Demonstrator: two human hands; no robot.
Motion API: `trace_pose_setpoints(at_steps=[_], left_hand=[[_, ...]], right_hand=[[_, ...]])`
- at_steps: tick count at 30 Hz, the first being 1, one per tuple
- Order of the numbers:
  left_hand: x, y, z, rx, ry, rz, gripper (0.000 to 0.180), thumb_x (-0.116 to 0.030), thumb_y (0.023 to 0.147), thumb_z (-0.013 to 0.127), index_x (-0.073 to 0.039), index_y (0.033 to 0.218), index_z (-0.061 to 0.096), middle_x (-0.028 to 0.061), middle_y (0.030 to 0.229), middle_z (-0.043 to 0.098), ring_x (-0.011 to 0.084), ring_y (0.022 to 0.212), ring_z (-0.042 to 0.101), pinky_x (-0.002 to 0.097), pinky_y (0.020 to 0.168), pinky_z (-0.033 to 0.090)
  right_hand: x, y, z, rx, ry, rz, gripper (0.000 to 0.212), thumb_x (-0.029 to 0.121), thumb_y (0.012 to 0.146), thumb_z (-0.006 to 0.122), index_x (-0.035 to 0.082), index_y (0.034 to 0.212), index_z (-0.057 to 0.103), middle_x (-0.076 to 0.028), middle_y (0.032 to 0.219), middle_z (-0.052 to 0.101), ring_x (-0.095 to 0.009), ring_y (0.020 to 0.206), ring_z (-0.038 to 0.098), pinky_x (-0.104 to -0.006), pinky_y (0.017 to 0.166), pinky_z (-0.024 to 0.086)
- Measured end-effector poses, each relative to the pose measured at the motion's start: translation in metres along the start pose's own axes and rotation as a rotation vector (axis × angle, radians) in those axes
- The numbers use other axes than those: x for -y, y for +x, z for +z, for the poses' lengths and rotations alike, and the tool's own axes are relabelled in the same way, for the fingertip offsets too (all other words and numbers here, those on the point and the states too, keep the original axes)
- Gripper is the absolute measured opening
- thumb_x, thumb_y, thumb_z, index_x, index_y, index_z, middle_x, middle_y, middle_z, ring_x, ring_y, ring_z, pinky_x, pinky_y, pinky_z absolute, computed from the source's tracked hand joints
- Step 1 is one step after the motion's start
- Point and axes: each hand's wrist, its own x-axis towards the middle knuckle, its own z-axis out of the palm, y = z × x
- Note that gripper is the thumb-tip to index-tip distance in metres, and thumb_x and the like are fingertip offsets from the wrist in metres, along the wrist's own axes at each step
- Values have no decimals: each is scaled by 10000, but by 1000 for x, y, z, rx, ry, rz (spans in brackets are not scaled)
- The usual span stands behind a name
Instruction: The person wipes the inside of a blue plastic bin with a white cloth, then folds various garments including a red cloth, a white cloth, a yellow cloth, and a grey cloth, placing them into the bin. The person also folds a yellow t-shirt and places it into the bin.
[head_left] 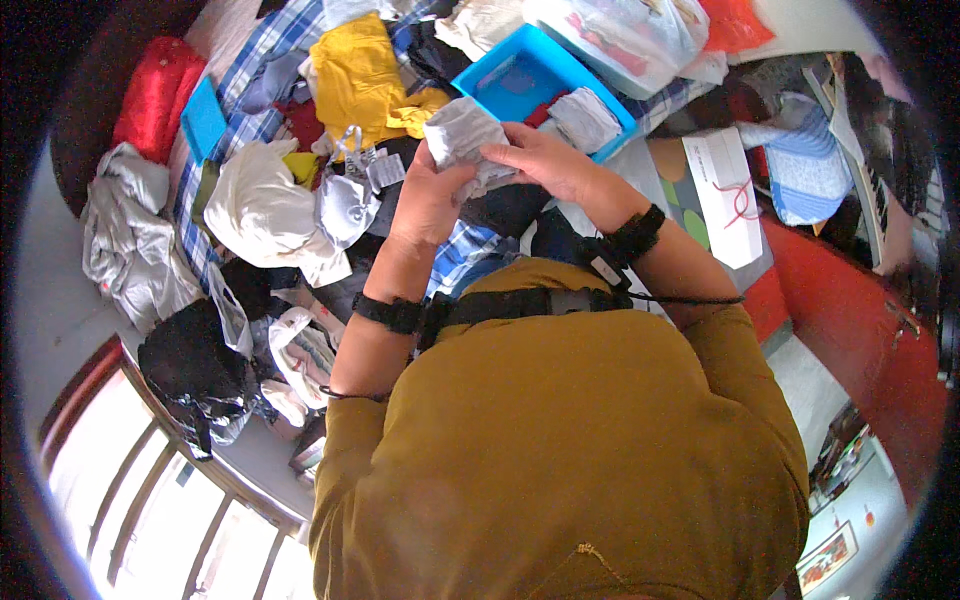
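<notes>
White folded cloth (pixel 463 130) is gripped between my left hand (pixel 430 198) and right hand (pixel 548 163); blue bin (pixel 515 66) lies just beyond, nearer the right, long axis slanting far-left to near-right.

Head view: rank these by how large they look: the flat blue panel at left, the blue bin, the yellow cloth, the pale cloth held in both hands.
1. Blue bin and yellow cloth: too alike to rank
2. Pale cloth, possibly enlarged by nearness to the camera
3. Flat blue panel

Barred window (pixel 150 492), 1 framed picture (pixel 827 560), seemingly
</notes>
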Motion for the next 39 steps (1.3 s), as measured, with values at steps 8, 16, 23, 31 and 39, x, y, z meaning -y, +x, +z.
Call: trace_pose_setpoints(at_steps=[8,16,23,31,39], left_hand=[[50,28,15,119,-43,-271,599,77,699,508,-31,1276,392,119,1204,514,261,1123,518,385,938,439],[55,52,6,64,264,-262,699,-81,812,604,2,1381,208,197,1247,497,262,1062,566,345,850,488],[52,36,-44,-155,212,-318,629,-111,847,567,15,1362,231,216,1186,543,266,1006,592,331,795,507],[53,-3,-77,-342,80,-278,515,-116,860,528,24,1311,324,198,1091,597,255,940,614,320,766,505],[54,-16,-91,-340,-11,-235,370,-121,885,493,7,1227,429,169,1069,616,234,930,620,307,765,501]], right_hand=[[-50,-14,-57,-140,408,190,359,140,790,646,38,1124,563,-85,1019,629,-205,891,623,-340,778,515],[-42,-27,-179,-660,-669,-153,362,159,753,662,36,1086,585,-29,917,600,-128,802,546,-273,683,452],[-33,-1,-187,-316,-617,-47,396,175,760,652,6,1109,570,-73,931,603,-152,830,554,-288,743,444],[-86,49,-182,-115,-1538,69,491,283,719,659,39,1131,551,-185,1124,586,-364,1036,551,-457,844,443],[-42,25,-150,-278,-1920,-121,394,263,668,723,69,972,563,-167,901,624,-331,834,600,-437,712,467]])
